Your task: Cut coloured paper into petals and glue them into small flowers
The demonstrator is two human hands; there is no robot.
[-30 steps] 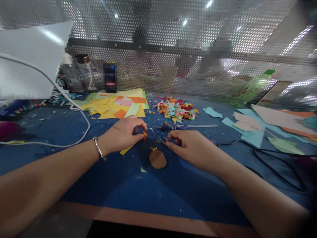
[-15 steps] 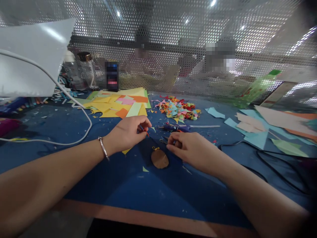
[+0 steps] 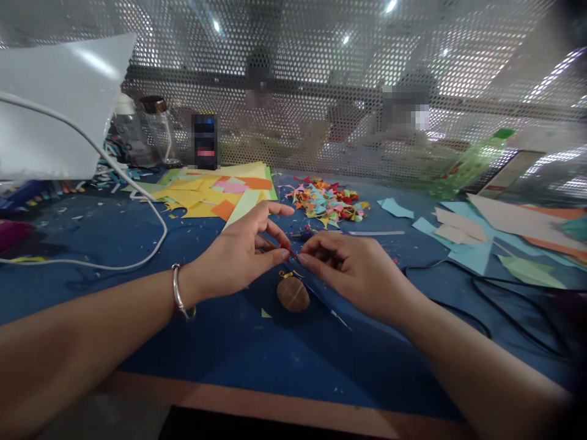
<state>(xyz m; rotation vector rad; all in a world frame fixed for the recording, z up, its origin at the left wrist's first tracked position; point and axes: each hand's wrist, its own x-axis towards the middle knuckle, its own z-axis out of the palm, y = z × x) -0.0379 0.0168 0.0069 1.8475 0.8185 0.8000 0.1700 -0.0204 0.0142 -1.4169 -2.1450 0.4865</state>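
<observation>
My left hand (image 3: 243,250) pinches a small orange-red paper strip (image 3: 292,252) between thumb and a finger, its index finger raised. My right hand (image 3: 353,263) is closed in a pinch at the strip's other end, so both hands meet on it. Just below them on the table lies a brown oval disc (image 3: 293,294) with small yellow curls (image 3: 286,275) at its upper edge. Beside the disc, partly under my right hand, rests a slim tool with a thin pointed tip (image 3: 340,318). A dark blue tool (image 3: 306,234) shows behind my right fingers, mostly hidden.
Coloured paper sheets (image 3: 192,195) lie at the back left, a heap of small paper pieces (image 3: 328,200) behind my hands. More paper (image 3: 477,244) and a black cable (image 3: 477,299) are at right, a white cable (image 3: 162,229) at left. A perforated metal screen (image 3: 312,73) closes the back.
My hands have come together above the disc, and my right fingers have moved to the strip. My left index finger has lifted. The pointed tool beside the disc shows more.
</observation>
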